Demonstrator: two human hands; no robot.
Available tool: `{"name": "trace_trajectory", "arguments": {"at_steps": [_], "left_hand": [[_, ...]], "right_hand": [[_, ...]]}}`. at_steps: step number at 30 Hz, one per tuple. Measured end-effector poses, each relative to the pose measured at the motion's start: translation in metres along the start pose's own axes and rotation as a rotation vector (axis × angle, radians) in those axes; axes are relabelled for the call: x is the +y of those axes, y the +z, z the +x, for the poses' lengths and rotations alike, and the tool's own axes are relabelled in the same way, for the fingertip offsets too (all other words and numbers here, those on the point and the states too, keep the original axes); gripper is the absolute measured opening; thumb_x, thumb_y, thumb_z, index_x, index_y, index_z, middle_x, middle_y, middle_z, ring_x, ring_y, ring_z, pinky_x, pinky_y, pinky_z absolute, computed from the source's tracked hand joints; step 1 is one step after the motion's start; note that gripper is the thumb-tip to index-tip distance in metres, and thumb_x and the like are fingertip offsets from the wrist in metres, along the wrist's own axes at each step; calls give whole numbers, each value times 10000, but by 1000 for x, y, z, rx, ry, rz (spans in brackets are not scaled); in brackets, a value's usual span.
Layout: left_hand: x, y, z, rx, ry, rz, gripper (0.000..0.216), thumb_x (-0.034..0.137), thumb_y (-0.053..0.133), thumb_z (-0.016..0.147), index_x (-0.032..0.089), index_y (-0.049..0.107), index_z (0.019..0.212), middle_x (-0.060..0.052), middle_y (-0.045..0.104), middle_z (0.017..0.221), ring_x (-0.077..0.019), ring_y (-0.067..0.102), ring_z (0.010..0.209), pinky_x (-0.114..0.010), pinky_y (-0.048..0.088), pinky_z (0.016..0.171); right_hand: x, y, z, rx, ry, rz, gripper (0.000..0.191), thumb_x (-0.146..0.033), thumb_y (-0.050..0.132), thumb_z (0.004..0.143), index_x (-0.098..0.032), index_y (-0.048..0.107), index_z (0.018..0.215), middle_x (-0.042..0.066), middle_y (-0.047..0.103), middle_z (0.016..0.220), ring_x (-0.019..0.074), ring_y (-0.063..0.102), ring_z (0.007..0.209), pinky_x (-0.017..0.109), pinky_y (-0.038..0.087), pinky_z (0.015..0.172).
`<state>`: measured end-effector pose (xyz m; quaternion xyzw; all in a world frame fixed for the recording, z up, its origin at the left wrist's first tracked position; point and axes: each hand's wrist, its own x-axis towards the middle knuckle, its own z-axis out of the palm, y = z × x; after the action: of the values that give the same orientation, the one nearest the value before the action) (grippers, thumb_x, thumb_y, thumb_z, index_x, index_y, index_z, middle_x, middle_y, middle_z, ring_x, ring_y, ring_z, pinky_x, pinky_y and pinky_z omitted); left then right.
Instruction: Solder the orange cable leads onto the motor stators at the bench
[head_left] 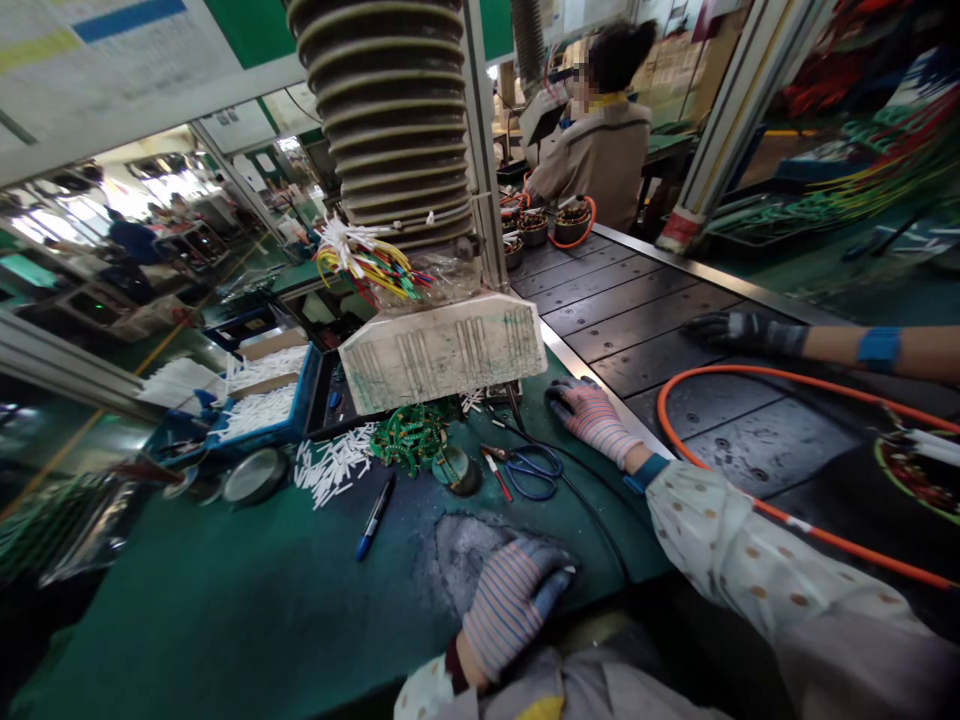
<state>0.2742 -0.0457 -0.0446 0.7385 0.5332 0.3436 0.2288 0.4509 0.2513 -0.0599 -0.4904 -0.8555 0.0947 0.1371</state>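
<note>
My left hand (517, 605), in a striped glove, lies low over the front edge of the green table beside a worn grey patch (469, 550). Its fingers are curled, and a small pale tip shows at them; what it belongs to is unclear. My right hand (596, 418), in a striped glove with dark fingers, rests palm down by the metal edge of the conveyor. Its fingers lie stretched out, with nothing visible in them. Between the hands are blue-handled scissors (534, 472), a red-and-white pen (497, 477) and a black cable (592, 500).
A blue marker (375, 517), white tubes (335, 465), green pieces (410, 437) and a blue bin (274, 400) occupy the table. A ribbed duct with a white hood (446, 350) hangs above. Another person's black-gloved hand (742, 332) reaches over the conveyor (637, 310), near an orange cable (720, 370).
</note>
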Motion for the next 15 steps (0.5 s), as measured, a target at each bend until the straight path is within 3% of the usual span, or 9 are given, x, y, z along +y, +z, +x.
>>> {"name": "trace_trajectory", "arguments": {"at_steps": [15], "left_hand": [[1,-1,-1,2,-2,-18,329,481,545,1189,281,801,1246,-21,864,1154,-219,800,1069,-344,634,1025]], "right_hand": [[-2,-3,-1,-6,6,-4,434,-336,587,1062,-196,816,1403,161,843,1339,316,785,1147,435,527,1093]]}}
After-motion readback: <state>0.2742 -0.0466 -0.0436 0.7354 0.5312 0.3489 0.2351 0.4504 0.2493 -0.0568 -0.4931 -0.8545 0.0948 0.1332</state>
